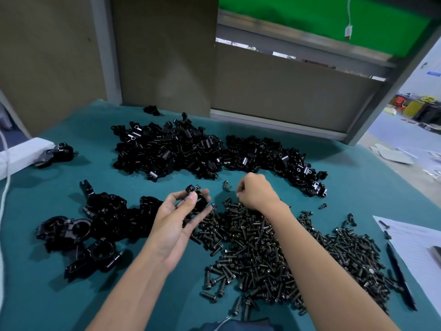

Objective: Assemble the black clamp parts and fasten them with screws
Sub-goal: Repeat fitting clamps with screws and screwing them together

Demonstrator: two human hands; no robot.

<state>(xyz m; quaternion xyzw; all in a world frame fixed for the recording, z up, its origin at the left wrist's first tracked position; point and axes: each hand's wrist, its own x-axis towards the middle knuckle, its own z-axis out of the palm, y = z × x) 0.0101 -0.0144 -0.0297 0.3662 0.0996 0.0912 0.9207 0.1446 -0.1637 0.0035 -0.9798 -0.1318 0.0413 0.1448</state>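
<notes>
Left hand: palm up above the teal counter, fingers curled around one black clamp with a screw standing in its top. Right hand: fingers pinched together over the screw pile; contents indiscernible. Loose clamp parts heaped behind; assembled clamps at left.

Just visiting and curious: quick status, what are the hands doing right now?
Left hand holding black clamp, one screw in. Right hand closed at screw pile, contents unseen. Nothing in the way.
</notes>
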